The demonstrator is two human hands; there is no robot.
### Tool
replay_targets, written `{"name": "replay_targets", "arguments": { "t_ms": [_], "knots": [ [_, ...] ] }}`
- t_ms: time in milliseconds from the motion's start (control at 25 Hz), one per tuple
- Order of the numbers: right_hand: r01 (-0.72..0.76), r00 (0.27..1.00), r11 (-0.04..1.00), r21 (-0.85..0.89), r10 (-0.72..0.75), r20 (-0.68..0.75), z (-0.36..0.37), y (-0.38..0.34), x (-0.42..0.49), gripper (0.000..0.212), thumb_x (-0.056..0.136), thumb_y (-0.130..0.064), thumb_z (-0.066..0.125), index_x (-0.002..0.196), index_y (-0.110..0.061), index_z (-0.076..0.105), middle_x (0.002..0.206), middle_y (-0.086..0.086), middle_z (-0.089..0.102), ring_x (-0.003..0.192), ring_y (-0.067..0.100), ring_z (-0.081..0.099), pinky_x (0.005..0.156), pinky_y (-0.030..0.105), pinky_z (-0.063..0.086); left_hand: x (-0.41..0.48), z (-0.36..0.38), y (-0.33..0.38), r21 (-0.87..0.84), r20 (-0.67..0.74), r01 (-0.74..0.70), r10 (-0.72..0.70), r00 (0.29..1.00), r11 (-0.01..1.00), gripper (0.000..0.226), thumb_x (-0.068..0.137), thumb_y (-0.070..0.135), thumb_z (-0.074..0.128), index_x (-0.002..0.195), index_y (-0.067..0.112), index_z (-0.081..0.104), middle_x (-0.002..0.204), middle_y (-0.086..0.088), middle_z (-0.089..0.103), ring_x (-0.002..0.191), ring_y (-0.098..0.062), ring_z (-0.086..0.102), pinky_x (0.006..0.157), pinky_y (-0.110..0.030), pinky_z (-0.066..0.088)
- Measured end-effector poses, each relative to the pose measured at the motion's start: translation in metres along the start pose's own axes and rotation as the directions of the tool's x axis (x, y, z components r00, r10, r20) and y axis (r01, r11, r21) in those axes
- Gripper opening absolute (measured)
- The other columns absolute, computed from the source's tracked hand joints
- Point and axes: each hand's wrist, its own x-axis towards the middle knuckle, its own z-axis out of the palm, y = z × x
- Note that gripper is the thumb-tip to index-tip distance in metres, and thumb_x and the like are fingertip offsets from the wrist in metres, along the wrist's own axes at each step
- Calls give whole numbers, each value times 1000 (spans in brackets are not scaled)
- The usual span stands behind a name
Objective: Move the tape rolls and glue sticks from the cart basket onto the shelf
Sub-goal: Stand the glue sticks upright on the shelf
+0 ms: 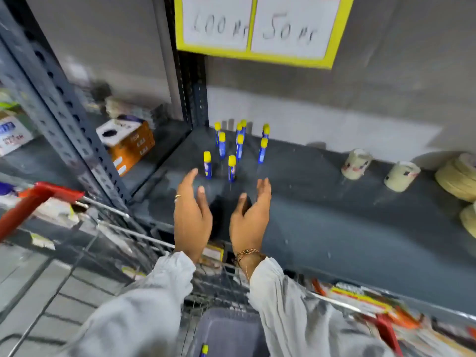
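Observation:
Several blue glue sticks (231, 168) with yellow caps stand upright on the dark grey shelf (334, 222), near its left back corner. Pale tape rolls (356, 164) sit farther right on the same shelf, with a stack of rolls (456, 176) at the right edge. My left hand (192, 215) and my right hand (251, 217) hover just in front of the glue sticks, palms facing each other, fingers apart, holding nothing. Below, a purple basket (226, 331) in the wire cart (123, 233) holds one more glue stick (204, 350).
A yellow-framed price sign (257, 29) hangs above the shelf. A slotted grey upright (64, 119) divides it from the left bay, where an orange and white box (128, 143) sits. The cart's red handle (33, 202) is at left. Packaged goods line a lower shelf (373, 302).

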Motion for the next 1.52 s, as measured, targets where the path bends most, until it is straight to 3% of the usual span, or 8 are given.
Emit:
{"name": "replay_targets", "arguments": {
  "t_ms": [160, 360, 560, 720, 960, 1160, 1320, 1520],
  "knots": [
    [344, 932, 932, -117, -324, 163, -38, 50, -111, 43, 100, -29, 33, 136, -8, 30, 145, 13, 31, 139, 28, 24, 115, 35, 19, -118, -1, -31, 148, 40, -89, 84, 996, 985, 20, 85, 18, 41, 94, 9, 57, 102, -7, 57, 95, -31, 54, 88, -36, 42],
    [178, 861, 879, -442, 78, 503, -107, 192, -228, 40, 98, -34, 34, 129, -10, 42, 131, 20, 51, 122, 33, 46, 100, 41, 40, -268, -3, -141, 546, 583, 23, -399, 707, 838, 31, 79, 16, 38, 95, 3, 62, 97, -23, 64, 86, -41, 63, 72, -45, 53],
    [201, 605, 689, -696, 472, 641, -154, 270, -277, 43, 80, -19, 41, 114, -3, 61, 123, 21, 58, 105, 42, 56, 91, 48, 48, -342, 18, -207, 664, 632, 17, -574, 521, 747, 34, 87, 3, 28, 113, -4, 48, 104, -37, 62, 88, -52, 63, 69, -58, 56],
    [296, 584, 724, -623, 379, 718, -151, 277, -281, 32, 79, -4, 52, 110, -3, 60, 117, 17, 60, 99, 37, 57, 82, 44, 51, -334, 38, -226, 760, 375, 211, -680, 630, 615, 36, 96, 10, 34, 131, 3, 36, 133, -27, 46, 114, -44, 49, 94, -52, 41],
    [306, 622, 743, -595, 317, 716, -151, 257, -276, 28, 73, 6, 58, 99, -1, 63, 101, 19, 64, 88, 38, 59, 73, 40, 51, -345, 34, -200, 686, 475, 263, -691, 544, 678, 31, 86, -1, 47, 117, -7, 48, 117, -32, 56, 106, -46, 53, 90, -52, 43],
    [404, 702, 753, -519, 109, 704, -146, 193, -238, 37, 69, -13, 41, 93, -4, 68, 98, 15, 69, 87, 32, 66, 69, 34, 57, -302, 0, -109, 391, 401, 279, -436, 806, 877, 32, 86, 10, 42, 114, 1, 55, 114, -26, 57, 101, -43, 56, 85, -49, 46],
    [615, 700, 700, -363, -273, 660, -135, 130, -165, 30, 83, -10, 45, 106, -5, 64, 114, 17, 65, 112, 31, 51, 94, 40, 46, -214, -8, -36, 184, 3, 382, -389, 921, 906, 32, 88, 32, 47, 115, 15, 55, 113, -22, 58, 94, -39, 57, 72, -38, 45],
    [730, 683, 507, -458, -527, 505, -139, 50, -45, 36, 94, -30, 41, 115, -7, 60, 128, 16, 58, 124, 32, 46, 106, 46, 34, -91, -1, 29, 17, -13, -33, 33, 999, 999, 18, 83, 5, 59, 101, 2, 58, 95, -17, 59, 90, -20, 44, 83, 1, 27]
  ]
}}
